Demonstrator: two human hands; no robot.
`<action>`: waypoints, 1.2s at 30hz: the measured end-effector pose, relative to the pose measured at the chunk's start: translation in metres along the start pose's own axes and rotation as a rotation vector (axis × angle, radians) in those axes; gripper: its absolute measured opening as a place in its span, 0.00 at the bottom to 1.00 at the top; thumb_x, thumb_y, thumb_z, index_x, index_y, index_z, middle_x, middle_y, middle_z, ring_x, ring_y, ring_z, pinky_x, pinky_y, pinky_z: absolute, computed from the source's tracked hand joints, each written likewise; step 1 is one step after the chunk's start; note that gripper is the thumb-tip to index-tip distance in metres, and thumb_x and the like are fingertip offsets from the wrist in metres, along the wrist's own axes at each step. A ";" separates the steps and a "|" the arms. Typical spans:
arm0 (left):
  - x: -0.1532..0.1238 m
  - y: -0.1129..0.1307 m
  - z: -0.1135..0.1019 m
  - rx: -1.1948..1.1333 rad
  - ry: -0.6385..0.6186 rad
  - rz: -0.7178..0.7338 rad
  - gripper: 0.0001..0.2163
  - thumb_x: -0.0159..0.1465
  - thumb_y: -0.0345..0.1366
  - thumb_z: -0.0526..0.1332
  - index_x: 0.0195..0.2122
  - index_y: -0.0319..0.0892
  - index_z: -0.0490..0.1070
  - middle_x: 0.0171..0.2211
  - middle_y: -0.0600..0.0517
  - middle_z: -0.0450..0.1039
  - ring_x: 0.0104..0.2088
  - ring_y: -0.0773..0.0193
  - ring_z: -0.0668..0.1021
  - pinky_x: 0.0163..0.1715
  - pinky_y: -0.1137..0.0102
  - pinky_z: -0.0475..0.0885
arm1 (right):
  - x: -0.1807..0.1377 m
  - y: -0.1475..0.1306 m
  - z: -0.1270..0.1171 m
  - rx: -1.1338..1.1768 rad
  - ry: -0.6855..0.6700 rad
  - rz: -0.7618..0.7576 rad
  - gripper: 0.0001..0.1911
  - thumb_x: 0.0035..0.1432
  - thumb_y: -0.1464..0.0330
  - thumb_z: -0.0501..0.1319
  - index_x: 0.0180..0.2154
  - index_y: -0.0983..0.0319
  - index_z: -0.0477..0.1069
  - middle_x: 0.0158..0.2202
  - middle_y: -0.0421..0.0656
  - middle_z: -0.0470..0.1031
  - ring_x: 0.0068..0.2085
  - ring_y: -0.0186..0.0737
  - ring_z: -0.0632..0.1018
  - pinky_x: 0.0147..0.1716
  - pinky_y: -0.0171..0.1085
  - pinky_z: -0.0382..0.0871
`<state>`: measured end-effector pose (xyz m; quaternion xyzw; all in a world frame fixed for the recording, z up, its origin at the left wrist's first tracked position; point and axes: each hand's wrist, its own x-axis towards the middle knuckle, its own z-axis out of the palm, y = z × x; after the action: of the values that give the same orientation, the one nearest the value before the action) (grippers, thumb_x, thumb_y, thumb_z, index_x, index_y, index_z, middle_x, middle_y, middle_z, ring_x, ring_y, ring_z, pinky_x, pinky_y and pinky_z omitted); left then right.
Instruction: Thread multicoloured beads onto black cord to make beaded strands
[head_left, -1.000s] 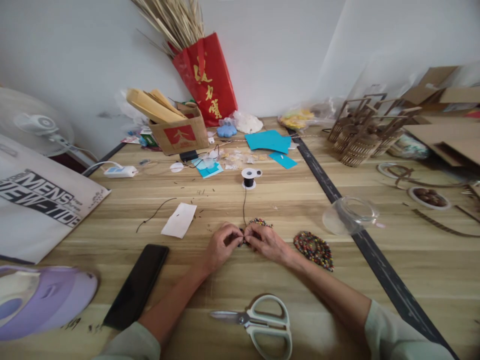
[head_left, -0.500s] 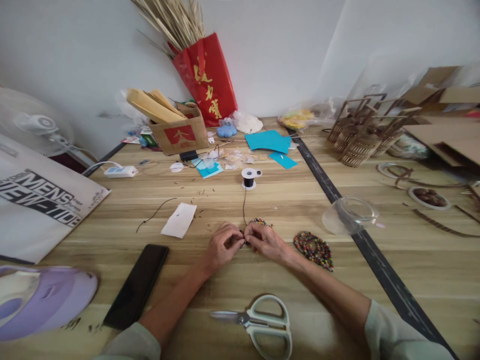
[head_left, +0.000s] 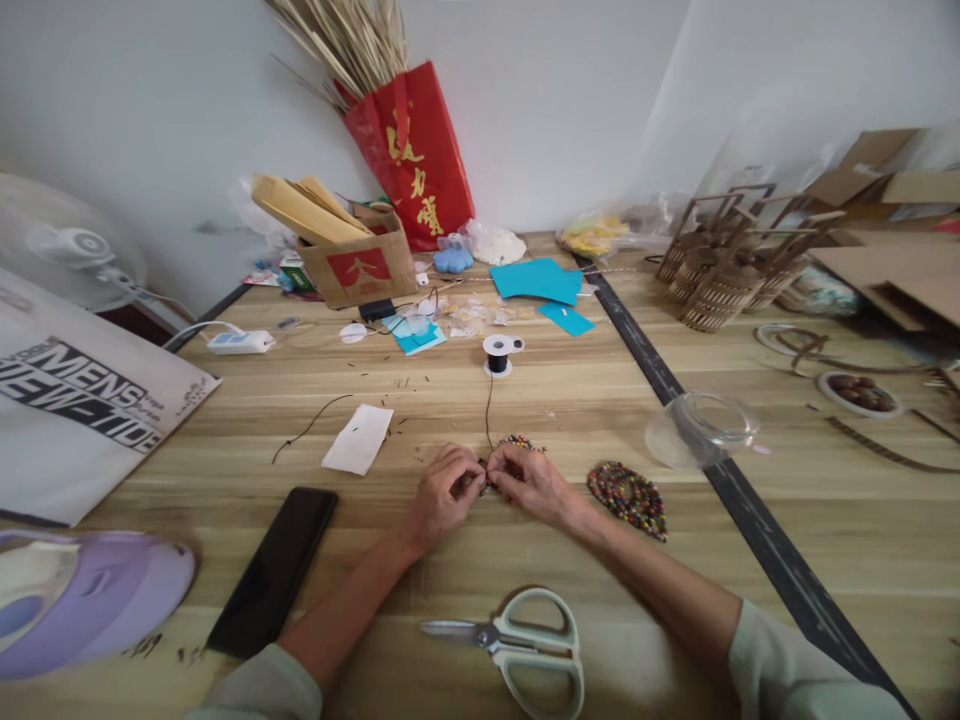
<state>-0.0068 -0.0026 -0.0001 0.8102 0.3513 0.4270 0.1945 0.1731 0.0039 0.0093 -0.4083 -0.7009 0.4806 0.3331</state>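
My left hand (head_left: 452, 480) and my right hand (head_left: 525, 480) meet at the middle of the table, fingertips pinched close together. A thin black cord (head_left: 489, 415) runs from a white spool (head_left: 497, 355) down to my fingers, and both hands pinch it. Behind and under my right hand lies a string of multicoloured beads (head_left: 517, 442), mostly covered by the fingers. To the right of that hand, a second coiled bead string (head_left: 627, 500) rests on the wood. Exactly how the cord passes between the fingertips is hidden.
Scissors (head_left: 517, 640) lie in front of my hands. At left are a black phone (head_left: 274, 570), white paper (head_left: 358, 440) and a purple-and-white object (head_left: 97, 600). A clear jar (head_left: 701, 430) lies at right; small woven baskets (head_left: 716, 295) stand beyond it.
My fingertips have shifted very slightly, with a small gap now showing between the two hands. Everything else stays in place.
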 end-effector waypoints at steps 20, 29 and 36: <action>0.003 0.001 -0.004 -0.021 0.006 -0.139 0.06 0.61 0.29 0.58 0.27 0.41 0.67 0.28 0.49 0.71 0.34 0.61 0.73 0.37 0.67 0.69 | -0.001 0.000 0.000 -0.027 0.017 -0.004 0.05 0.57 0.70 0.56 0.29 0.62 0.66 0.22 0.37 0.64 0.24 0.31 0.65 0.24 0.30 0.57; 0.003 -0.001 -0.006 -0.044 -0.010 -0.233 0.06 0.60 0.29 0.59 0.26 0.41 0.68 0.27 0.50 0.72 0.32 0.62 0.73 0.36 0.68 0.69 | -0.001 0.002 0.002 0.042 0.004 0.040 0.07 0.60 0.66 0.55 0.30 0.62 0.64 0.22 0.37 0.65 0.23 0.30 0.66 0.22 0.29 0.58; 0.000 -0.004 -0.004 -0.026 -0.059 -0.262 0.03 0.61 0.30 0.57 0.32 0.40 0.70 0.30 0.49 0.73 0.34 0.62 0.74 0.37 0.67 0.70 | -0.001 0.003 0.005 0.165 -0.002 0.079 0.10 0.59 0.62 0.57 0.31 0.62 0.63 0.23 0.38 0.68 0.23 0.30 0.68 0.22 0.28 0.61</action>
<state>-0.0119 0.0001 -0.0004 0.7671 0.4425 0.3784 0.2695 0.1699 0.0018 0.0043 -0.4064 -0.6426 0.5500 0.3456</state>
